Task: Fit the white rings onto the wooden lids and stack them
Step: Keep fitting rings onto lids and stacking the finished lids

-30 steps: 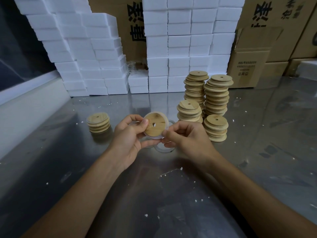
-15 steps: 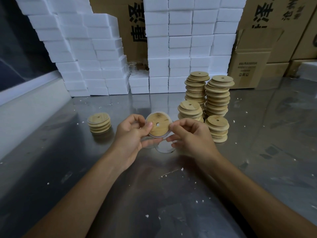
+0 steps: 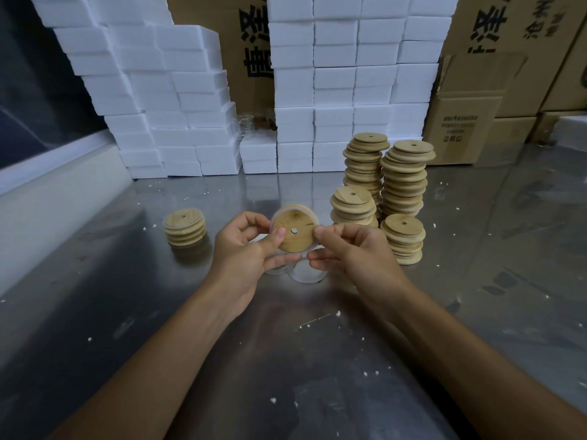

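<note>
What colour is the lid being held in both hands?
Light tan wood grain, with a whitish ring around its rim; the head view shows the lid clearly.

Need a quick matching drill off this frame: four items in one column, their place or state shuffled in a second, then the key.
Column 1
1. wooden lid with the ring round it
2. short lid stack
3. two tall lid stacks
4. loose white rings

Column 2
A. flat on the metal table, under the hands
B. alone on the table, left of the left hand
C. held up on edge between the left hand and the right hand
D. farthest back on the right, near the foam blocks

Pairs: 1-C, 2-B, 3-D, 4-A
</note>
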### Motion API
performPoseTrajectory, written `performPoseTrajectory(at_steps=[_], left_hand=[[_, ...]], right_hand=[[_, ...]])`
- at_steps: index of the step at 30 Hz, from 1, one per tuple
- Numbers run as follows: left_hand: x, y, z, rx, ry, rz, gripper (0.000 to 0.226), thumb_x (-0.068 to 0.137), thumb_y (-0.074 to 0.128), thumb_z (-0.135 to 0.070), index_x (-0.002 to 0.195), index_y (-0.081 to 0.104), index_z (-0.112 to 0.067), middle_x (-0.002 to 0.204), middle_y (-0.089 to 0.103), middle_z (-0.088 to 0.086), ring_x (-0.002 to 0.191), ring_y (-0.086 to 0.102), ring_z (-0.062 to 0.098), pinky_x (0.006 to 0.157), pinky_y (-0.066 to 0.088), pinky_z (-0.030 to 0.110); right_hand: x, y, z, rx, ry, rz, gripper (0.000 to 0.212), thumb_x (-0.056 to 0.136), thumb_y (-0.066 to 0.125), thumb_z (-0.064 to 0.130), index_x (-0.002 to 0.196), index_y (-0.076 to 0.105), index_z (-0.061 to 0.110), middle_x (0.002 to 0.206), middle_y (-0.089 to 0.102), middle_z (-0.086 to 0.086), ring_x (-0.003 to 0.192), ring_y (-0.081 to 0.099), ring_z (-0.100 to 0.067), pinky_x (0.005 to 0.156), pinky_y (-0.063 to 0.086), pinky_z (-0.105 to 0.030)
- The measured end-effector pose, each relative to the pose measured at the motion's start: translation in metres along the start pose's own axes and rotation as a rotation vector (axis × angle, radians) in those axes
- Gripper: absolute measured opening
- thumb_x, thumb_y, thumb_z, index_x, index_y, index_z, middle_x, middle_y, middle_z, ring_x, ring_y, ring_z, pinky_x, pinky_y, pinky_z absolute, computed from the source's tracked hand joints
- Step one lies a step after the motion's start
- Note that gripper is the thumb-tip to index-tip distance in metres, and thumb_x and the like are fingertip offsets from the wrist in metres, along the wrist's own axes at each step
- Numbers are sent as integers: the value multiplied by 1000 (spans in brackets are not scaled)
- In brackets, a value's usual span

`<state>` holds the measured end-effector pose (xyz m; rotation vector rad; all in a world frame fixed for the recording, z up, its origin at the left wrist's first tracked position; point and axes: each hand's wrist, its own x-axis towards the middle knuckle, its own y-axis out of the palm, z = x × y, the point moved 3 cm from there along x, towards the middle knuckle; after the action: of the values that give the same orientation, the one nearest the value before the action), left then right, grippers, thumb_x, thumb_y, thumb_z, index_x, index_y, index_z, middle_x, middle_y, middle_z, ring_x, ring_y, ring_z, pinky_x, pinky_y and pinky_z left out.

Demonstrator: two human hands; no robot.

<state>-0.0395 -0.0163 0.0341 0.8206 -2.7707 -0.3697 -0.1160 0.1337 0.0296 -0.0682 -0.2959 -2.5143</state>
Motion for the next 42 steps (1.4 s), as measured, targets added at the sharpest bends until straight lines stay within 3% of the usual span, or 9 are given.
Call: performPoseTrajectory(at_steps=[7, 13, 17, 21, 30, 36, 39, 42], left_hand=[[0, 0, -2, -29, -55, 12, 17, 85, 65, 4, 82, 52, -7, 90, 67, 16, 77, 73, 29, 56, 58, 32], [-4, -1, 1, 175, -155, 95, 15, 83, 70, 0, 84, 56, -5, 91, 71, 21, 75, 73, 26, 61, 61, 37], [-3, 0, 2, 241, -84, 71, 14, 84, 71, -2, 82, 57, -6, 84, 74, 13, 73, 74, 25, 58, 61, 35], [-1, -3, 1, 210, -25, 99, 20, 83, 69, 5, 89, 54, -7, 92, 73, 8, 80, 74, 31, 63, 60, 36], [0, -4, -1, 261, 68, 113, 28, 82, 65, 14, 84, 53, -11, 84, 71, 0, 78, 74, 29, 62, 59, 30], [2, -9, -2, 297, 95, 115, 32, 83, 65, 14, 81, 54, -17, 87, 71, 1, 82, 74, 25, 67, 60, 35], [2, -9, -1, 342, 115, 108, 39, 83, 66, 13, 75, 56, -24, 86, 71, -1, 84, 73, 23, 67, 60, 34], [1, -9, 1, 356, 140, 89, 37, 82, 67, 14, 77, 56, -21, 90, 71, 5, 86, 73, 24, 66, 60, 34]], right_hand=[[1, -1, -4, -52, -34, 2, 11, 89, 72, 13, 83, 71, 4, 73, 72, -10, 68, 69, -14, 60, 56, -22], [2, -4, -3, -17, -88, -61, 3, 95, 64, 10, 93, 63, 8, 73, 72, -4, 61, 67, -15, 54, 52, -24], [2, -7, 2, -80, -137, -95, 5, 96, 63, 9, 92, 65, 12, 72, 72, 1, 55, 65, -13, 52, 51, -22], [2, -7, 4, -171, -171, -94, 8, 95, 65, 13, 88, 67, 9, 73, 73, -1, 56, 68, -16, 50, 50, -20], [1, -7, 4, -175, -143, -103, 13, 92, 68, 12, 81, 65, 5, 70, 72, -3, 60, 72, -18, 49, 49, -19], [-4, -3, 8, -331, -374, -66, 13, 92, 68, 8, 82, 63, 15, 77, 69, 1, 54, 70, -25, 50, 52, -35], [-4, -2, 9, -405, -443, -40, 12, 93, 67, 8, 85, 63, 16, 80, 69, 4, 56, 71, -22, 51, 52, -36], [-5, -2, 9, -477, -479, -26, 8, 93, 66, 11, 87, 64, 17, 80, 70, 6, 60, 72, -17, 54, 56, -46]])
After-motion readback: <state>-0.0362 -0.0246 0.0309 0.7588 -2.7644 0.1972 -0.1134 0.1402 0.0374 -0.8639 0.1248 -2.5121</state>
